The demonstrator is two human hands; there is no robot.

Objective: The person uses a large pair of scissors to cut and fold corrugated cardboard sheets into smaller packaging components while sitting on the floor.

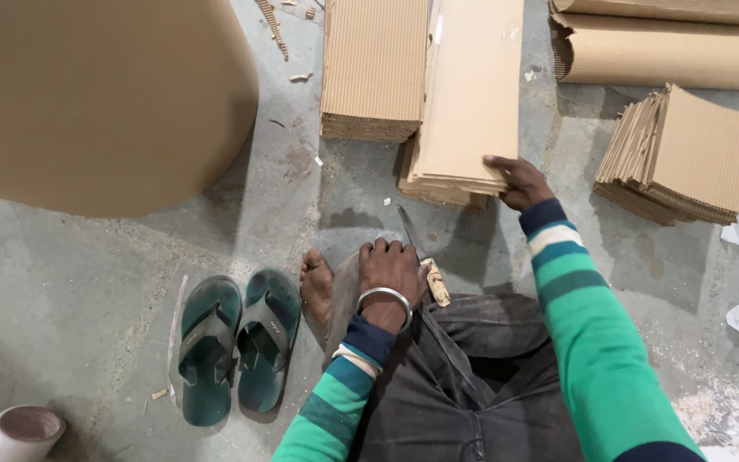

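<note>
From the head camera, a person sits on a grey concrete floor (87, 274) and looks down at their own hands. Both sleeves have green, white and dark blue stripes.

The right hand (519, 182) reaches forward and holds the near edge of a stack of smooth brown cardboard sheets (468, 94). The fingers are curled over the top sheet at the corner, and the thumb is hidden under it. The stack lies on the floor just ahead of the person.

The left hand (391, 267) rests palm down, closed over the bent knee. It wears a silver bangle (384, 299) on the wrist. It holds nothing. Right beside it lies a knife (416, 252) with a thin blade and a pale handle.

A bare foot (316, 287) sticks out next to the left hand. Two green sandals (234, 342) sit side by side near the foot.

A pile of ribbed cardboard (374, 68) touches the smooth stack on its left. Another ribbed pile (682, 154) sits off to the right. A very big brown paper roll (96, 94) fills the top left corner.
</note>
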